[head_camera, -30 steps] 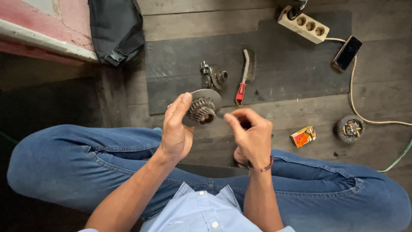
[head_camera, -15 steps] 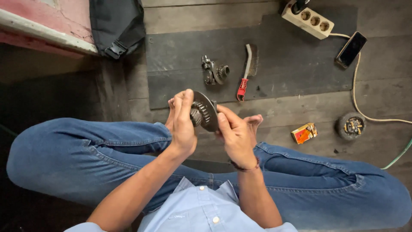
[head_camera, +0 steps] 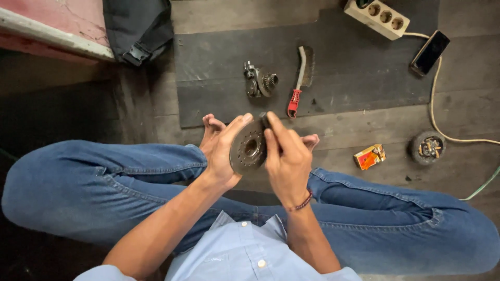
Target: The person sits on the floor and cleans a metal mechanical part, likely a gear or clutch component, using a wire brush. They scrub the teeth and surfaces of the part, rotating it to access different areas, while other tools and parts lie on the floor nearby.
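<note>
Both hands clamp the round metal disc (head_camera: 249,150): left hand (head_camera: 223,153) at nine o'clock, right hand (head_camera: 285,158) at three; probably best turned with the rim pinched evenly.

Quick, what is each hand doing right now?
Left hand: closed around the edge of the round metal disc, holding it.
Right hand: also gripping the disc, fingers over its far side.
</note>
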